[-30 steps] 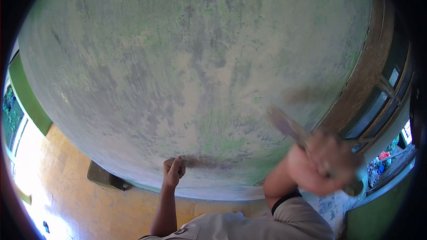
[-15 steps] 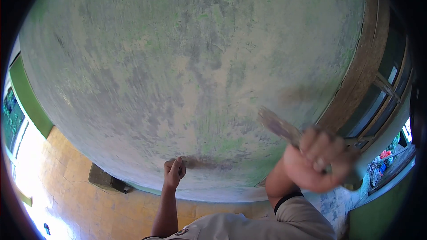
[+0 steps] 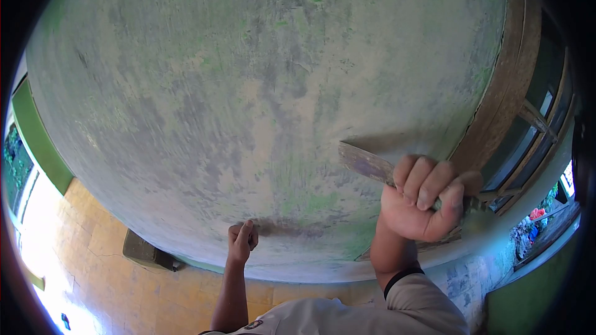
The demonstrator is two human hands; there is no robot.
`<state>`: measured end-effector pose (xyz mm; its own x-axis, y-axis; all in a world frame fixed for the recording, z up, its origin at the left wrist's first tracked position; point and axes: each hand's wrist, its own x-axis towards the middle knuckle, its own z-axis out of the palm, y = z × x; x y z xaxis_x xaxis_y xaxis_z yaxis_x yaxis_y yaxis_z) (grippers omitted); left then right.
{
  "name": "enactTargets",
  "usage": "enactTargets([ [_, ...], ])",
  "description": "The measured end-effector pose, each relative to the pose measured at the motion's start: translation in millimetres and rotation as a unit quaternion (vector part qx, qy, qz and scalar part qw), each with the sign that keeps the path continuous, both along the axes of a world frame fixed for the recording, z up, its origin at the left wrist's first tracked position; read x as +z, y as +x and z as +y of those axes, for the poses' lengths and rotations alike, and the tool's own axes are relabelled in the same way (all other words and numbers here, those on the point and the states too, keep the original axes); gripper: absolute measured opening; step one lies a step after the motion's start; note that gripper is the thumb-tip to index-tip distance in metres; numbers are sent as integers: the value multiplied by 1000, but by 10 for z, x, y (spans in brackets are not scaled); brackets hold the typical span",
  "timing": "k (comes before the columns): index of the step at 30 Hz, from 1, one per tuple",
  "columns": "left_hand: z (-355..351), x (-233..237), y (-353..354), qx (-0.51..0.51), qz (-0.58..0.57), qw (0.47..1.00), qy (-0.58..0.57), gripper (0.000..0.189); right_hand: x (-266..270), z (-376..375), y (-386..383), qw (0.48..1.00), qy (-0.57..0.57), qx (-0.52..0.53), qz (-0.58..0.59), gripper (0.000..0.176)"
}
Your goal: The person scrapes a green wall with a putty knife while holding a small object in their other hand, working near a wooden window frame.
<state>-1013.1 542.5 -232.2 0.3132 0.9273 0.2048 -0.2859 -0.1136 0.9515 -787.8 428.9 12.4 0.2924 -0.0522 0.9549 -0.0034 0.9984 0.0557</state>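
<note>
My right hand (image 3: 428, 201) is wrapped round the handle of a scraper (image 3: 367, 162). Its flat, stained blade points left, with the tip at or very near the patchy wall (image 3: 279, 87), and a shadow falls beside it. Part of the handle sticks out below the fist, blurred. Lower down and to the left, my left hand (image 3: 242, 240) is closed, thumb on top, close against the wall; whatever its fingers may hold is hidden. Worn green and whitish paint with grey bare patches covers the wall.
A wooden window frame (image 3: 496, 99) with glass panes borders the wall on the right. Below lies a yellowish tiled floor (image 3: 136, 279), where a dark box-like object (image 3: 146, 251) stands near the wall's foot. A green panel (image 3: 43, 136) is at far left.
My right hand and the scraper have moved left and slightly up, bringing the blade to or close to the wall. My left hand has stayed in place.
</note>
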Motion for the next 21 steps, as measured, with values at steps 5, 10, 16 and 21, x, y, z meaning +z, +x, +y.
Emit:
enactTargets([
  [5,13,14,-9,0,-6,1000,19,54,-12,-232,2,996,94,9,-2,12],
  [10,15,-13,-25,-5,3,1000,11,53,-33,-40,-27,998,-33,54,30,12],
  [16,11,-9,-24,-11,-8,1000,7,53,-44,39,-14,999,33,24,36,11],
  [21,6,18,-23,-2,-1,1000,4,52,-23,-162,12,997,72,10,-21,11],
])
